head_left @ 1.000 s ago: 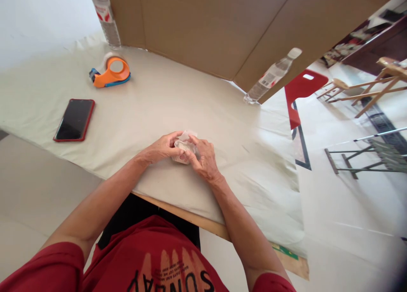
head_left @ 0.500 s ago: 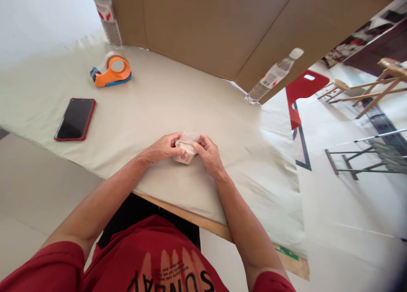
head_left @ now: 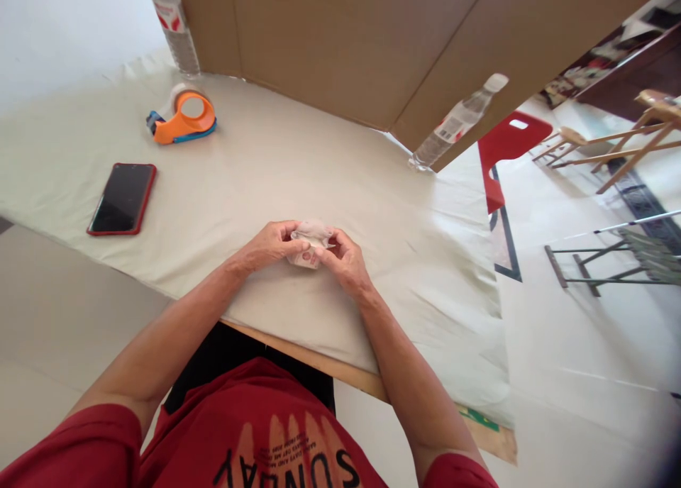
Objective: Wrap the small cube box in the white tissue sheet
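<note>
Both hands meet over the middle of the cloth-covered table [head_left: 255, 169]. My left hand [head_left: 272, 244] and my right hand [head_left: 345, 261] pinch a small crumpled translucent packet [head_left: 309, 242] with red print on its lower end. The fingers of each hand are curled closed on it, just above the cloth. What the packet contains is hidden.
A red-cased phone [head_left: 122, 198] lies face up at the left. An orange tape dispenser [head_left: 182, 116] sits behind it. Two plastic water bottles stand by a cardboard wall [head_left: 340, 41], one far left [head_left: 171, 21], one at the right [head_left: 456, 124]. Folding racks stand on the floor at right.
The packet has been squeezed and folded smaller between the fingers. My right hand has shifted slightly up and closer to the left hand.
</note>
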Demonstrator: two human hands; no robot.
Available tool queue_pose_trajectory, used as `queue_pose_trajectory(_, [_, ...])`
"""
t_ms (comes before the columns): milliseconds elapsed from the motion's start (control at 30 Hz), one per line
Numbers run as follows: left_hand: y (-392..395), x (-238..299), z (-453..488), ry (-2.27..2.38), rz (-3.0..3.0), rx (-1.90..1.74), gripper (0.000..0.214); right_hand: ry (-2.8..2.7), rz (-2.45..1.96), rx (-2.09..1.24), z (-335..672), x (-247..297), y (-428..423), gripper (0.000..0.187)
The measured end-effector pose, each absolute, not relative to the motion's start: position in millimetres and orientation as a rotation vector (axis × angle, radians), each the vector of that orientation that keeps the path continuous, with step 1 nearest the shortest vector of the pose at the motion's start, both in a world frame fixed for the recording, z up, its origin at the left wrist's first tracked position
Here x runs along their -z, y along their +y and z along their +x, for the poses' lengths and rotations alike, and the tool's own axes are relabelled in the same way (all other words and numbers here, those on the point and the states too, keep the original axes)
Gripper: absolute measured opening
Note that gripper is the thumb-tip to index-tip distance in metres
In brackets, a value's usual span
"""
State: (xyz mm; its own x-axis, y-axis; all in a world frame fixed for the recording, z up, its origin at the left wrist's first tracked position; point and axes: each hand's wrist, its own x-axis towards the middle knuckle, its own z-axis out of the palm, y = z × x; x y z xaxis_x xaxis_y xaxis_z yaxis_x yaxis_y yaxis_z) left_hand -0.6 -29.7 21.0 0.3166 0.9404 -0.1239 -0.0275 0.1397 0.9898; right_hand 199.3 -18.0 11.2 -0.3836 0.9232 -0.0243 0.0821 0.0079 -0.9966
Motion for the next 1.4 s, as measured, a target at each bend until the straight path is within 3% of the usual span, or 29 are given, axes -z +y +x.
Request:
queue_pose_trajectory(133, [-29.5, -22.5, 1.0, 1.017, 1.194, -0.895, 0.046, -1.575, -1.130, -1.474, 199.6, -8.8, -17.8, 0.071])
queue_pose_trajectory(367, [-30.7, -21.2, 2.4, 1.105, 1.308, -0.904, 0.036, -1.542, -1.133, -1.505, 198.9, -5.3, -15.7, 0.062])
queue_pose_trajectory(700, [-29.4, -21.0, 3.0, 1.205, 1.306, -0.905, 0.060, -1.707, -1.185, -1.400, 198.2, -11.6, -17.1, 0.057])
queue_pose_trajectory(1400, [-27.4, -19.1, 4.5, 1.216, 1.275, -1.017, 0.054, -1.688, -1.219, -1.404, 192.5, -17.6, -19.9, 0.053])
